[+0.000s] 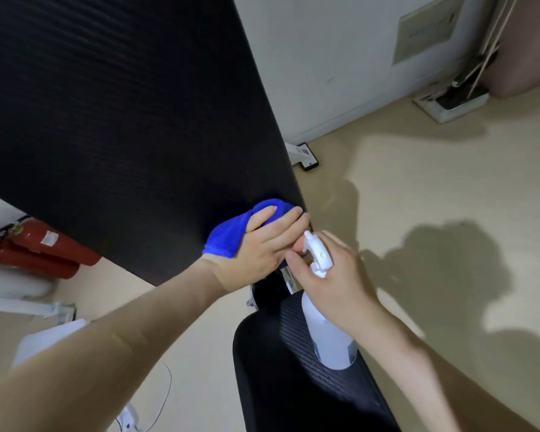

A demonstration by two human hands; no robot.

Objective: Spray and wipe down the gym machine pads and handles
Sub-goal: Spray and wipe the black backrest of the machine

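A large black ribbed back pad [122, 120] fills the upper left of the head view. My left hand [268, 241] presses a blue cloth [231, 232] flat against the pad's lower right corner. Just to its right, my right hand [328, 269] grips the neck of a white spray bottle [325, 332], whose nozzle points toward my left hand's fingers. The bottle hangs above a black seat pad [278, 385] at the bottom centre. Part of the cloth is hidden under my left hand.
Two red fire extinguishers [41, 247] lie on the beige floor at the left. White machine frame feet [303, 154] stand by the white wall, with another base [449, 104] at the upper right. A white cable [156, 400] trails on the floor at the lower left.
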